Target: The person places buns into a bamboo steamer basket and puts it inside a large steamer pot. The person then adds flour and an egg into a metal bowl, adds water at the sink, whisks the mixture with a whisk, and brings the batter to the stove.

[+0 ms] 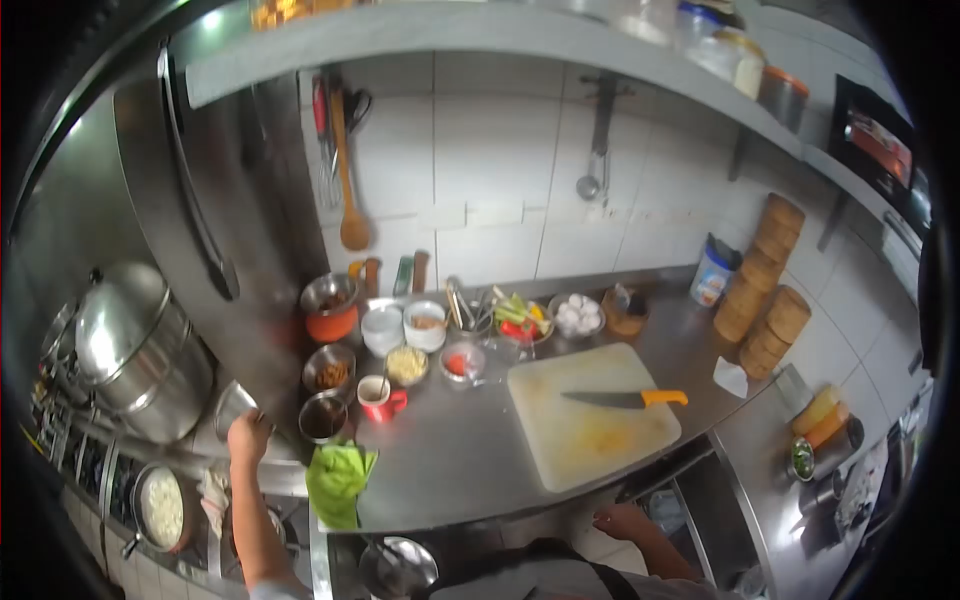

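Observation:
My left hand (pixel 250 436) is closed on the edge of a shiny metal bowl (pixel 234 406), held at the left between the large steel steamer pot (pixel 150 370) and the counter. My fingers hide part of the bowl, and its inside is hard to make out. My right hand (pixel 622 521) hangs low in front of the counter, beside an open drawer (pixel 665 505). Its fingers are loosely bent and apart, with nothing visible in them. Nearest to it on the counter is a white cutting board (pixel 560 450), bearing a knife (pixel 640 399) with an orange handle.
A green cloth (pixel 340 485) hangs over the counter's front edge. Behind it stand a red mug (pixel 380 400) and several bowls of ingredients, including eggs (pixel 578 314). A pan (pixel 163 508) with pale food sits on the stove. Stacked bamboo steamers (pixel 765 270) rise at the right.

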A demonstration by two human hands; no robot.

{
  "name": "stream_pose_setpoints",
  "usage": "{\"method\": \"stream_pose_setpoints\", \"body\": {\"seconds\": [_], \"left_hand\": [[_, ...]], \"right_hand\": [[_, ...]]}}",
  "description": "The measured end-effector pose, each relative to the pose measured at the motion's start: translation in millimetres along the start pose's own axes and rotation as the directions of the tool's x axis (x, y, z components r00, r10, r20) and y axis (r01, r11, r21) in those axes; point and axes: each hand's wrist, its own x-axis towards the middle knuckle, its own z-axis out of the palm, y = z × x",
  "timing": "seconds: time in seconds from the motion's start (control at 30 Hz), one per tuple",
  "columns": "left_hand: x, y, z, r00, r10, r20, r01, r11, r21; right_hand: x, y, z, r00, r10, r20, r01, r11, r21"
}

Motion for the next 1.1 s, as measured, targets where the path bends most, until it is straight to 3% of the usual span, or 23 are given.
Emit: {"method": "stream_pose_setpoints", "body": {"seconds": [0.03, 0.1, 0.17, 0.23, 0.3, 0.33, 0.4, 0.43, 0.5, 0.57, 0.6, 0.63, 0.7, 0.73, 0.8, 0.83, 0.9, 0.97, 1.03, 1.1], "left_hand": [[3, -4, -7, 0.998, -0.066, -0.022, 0.067, 0.998, 0.017], [4, -5, -35, 0.973, -0.091, -0.210, 0.056, 0.984, -0.166], [-18, 25, -89, 0.907, -0.156, -0.392, 0.025, 0.947, -0.319], [-52, 46, -149, 0.908, -0.313, -0.279, 0.187, 0.898, -0.399], [-86, 64, -174, 0.926, -0.236, -0.294, -0.032, 0.727, -0.686], [-104, 70, -170, 0.918, -0.240, -0.315, -0.068, 0.689, -0.722], [-133, 111, -173, 0.975, -0.146, -0.169, -0.043, 0.620, -0.783], [-146, 141, -176, 0.999, -0.040, 0.007, 0.029, 0.600, -0.800], [-158, 171, -130, 0.956, 0.255, 0.147, -0.140, 0.832, -0.537], [-159, 241, -93, 0.923, 0.307, 0.233, -0.112, 0.792, -0.600], [-164, 246, -47, 0.907, 0.344, 0.243, -0.135, 0.785, -0.604], [-167, 267, -27, 0.889, 0.382, 0.253, -0.204, 0.824, -0.528], [-177, 283, 26, 0.883, 0.399, 0.247, -0.298, 0.883, -0.362], [-180, 287, 53, 0.886, 0.399, 0.239, -0.298, 0.882, -0.366], [-183, 287, 90, 0.913, 0.312, 0.264, -0.272, 0.946, -0.177], [-184, 303, 82, 0.909, 0.345, 0.233, -0.340, 0.938, -0.061], [-179, 343, 64, 0.941, 0.285, 0.183, -0.254, 0.951, -0.174], [-162, 377, 47, 0.949, 0.314, 0.023, -0.310, 0.944, -0.111], [-137, 429, 3, 0.923, 0.344, -0.170, -0.358, 0.932, -0.059], [-106, 477, -48, 0.809, 0.424, -0.407, -0.459, 0.888, 0.011]], "right_hand": [[5, -7, -16, 0.999, 0.015, -0.034, -0.015, 1.000, 0.006], [7, -29, -61, 0.996, 0.036, -0.085, -0.035, 0.999, 0.017], [6, -51, -117, 0.977, -0.043, -0.207, 0.072, 0.988, 0.137], [8, -61, -163, 0.931, -0.065, -0.359, 0.117, 0.985, 0.125], [-5, -91, -233, 0.925, -0.026, -0.380, 0.089, 0.985, 0.149], [-8, -98, -260, 0.875, -0.075, -0.479, 0.151, 0.981, 0.123], [-13, -111, -312, 0.736, -0.197, -0.647, 0.294, 0.955, 0.044], [-17, -117, -340, 0.649, -0.266, -0.713, 0.370, 0.929, -0.010], [-24, -128, -396, 0.456, -0.418, -0.786, 0.409, 0.883, -0.232], [-41, -140, -450, 0.394, -0.409, -0.823, 0.367, 0.891, -0.266], [-39, -131, -475, 0.275, -0.469, -0.839, 0.360, 0.860, -0.363], [-35, -122, -499, 0.153, -0.527, -0.836, 0.339, 0.822, -0.457], [-40, -109, -550, 0.081, -0.513, -0.855, 0.379, 0.809, -0.449], [-40, -99, -576, 0.071, -0.491, -0.868, 0.375, 0.819, -0.433], [-33, -76, -623, 0.061, -0.480, -0.875, 0.377, 0.823, -0.425], [-31, -67, -649, 0.032, -0.474, -0.880, 0.294, 0.846, -0.445], [-27, -54, -688, -0.005, -0.477, -0.879, 0.216, 0.857, -0.467], [-22, -46, -714, -0.003, -0.436, -0.900, 0.019, 0.900, -0.436], [-6, -29, -746, 0.037, -0.446, -0.895, 0.087, 0.893, -0.441], [9, -21, -763, 0.073, -0.490, -0.869, 0.215, 0.858, -0.466]]}}
